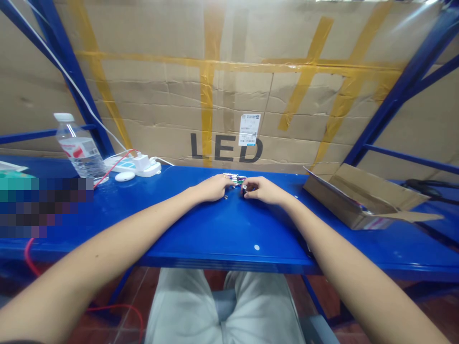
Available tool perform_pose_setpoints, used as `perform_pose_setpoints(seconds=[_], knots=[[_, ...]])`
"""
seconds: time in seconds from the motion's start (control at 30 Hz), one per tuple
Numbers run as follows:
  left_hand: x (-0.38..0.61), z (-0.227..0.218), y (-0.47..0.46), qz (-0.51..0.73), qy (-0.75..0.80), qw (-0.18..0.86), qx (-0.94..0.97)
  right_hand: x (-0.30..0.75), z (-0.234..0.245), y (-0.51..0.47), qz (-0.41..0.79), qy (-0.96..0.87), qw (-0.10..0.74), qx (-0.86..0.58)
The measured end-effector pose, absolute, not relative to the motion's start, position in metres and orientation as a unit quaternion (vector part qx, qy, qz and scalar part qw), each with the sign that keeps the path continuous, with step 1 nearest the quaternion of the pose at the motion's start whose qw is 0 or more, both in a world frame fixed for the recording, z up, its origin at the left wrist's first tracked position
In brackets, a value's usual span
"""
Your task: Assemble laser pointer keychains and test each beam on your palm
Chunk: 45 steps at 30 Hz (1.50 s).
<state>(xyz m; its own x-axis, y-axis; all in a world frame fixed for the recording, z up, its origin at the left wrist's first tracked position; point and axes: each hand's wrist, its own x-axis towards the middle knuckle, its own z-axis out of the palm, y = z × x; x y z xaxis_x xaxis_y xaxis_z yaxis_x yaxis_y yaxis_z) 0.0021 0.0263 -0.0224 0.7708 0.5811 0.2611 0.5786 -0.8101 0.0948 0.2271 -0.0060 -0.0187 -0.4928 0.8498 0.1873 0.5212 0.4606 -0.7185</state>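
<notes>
Together, left hand [213, 188] and right hand [263, 190] at colorful cylinders [234, 179]

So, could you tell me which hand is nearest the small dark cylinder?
The left hand: its fingertips touch the cylinder; the right hand sits further off.

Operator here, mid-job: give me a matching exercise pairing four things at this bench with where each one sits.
Things:
1. Left hand
2. Plastic water bottle
3. White power strip
4. Open cardboard box

Places:
A. Right end of the blue bench
B. Standing toward the bench's left end
C. Beside the small multicoloured bundle
D. At the far edge, right of the bottle

Pairs: 1-C, 2-B, 3-D, 4-A
</notes>
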Motion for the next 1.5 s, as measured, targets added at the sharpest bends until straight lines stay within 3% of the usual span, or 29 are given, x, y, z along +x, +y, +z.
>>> perform_pose_setpoints(seconds=[0.6, 0.9, 1.1, 1.5], knots=[[-0.007, -0.033, 0.044, 0.217, 0.29, 0.091, 0.928, 0.224, -0.014, -0.012, 0.29, -0.817, 0.256, -0.427], [-0.003, -0.019, 0.034, 0.213, 0.387, 0.179, 0.879, 0.224, -0.014, -0.011, 0.292, -0.814, 0.262, -0.429], [0.012, -0.009, 0.006, 0.363, 0.304, 0.185, 0.861, 0.223, -0.015, -0.011, 0.296, -0.814, 0.271, -0.419], [0.013, -0.01, 0.002, 0.347, 0.239, 0.165, 0.892, 0.218, -0.013, -0.016, 0.346, -0.801, 0.277, -0.401]])
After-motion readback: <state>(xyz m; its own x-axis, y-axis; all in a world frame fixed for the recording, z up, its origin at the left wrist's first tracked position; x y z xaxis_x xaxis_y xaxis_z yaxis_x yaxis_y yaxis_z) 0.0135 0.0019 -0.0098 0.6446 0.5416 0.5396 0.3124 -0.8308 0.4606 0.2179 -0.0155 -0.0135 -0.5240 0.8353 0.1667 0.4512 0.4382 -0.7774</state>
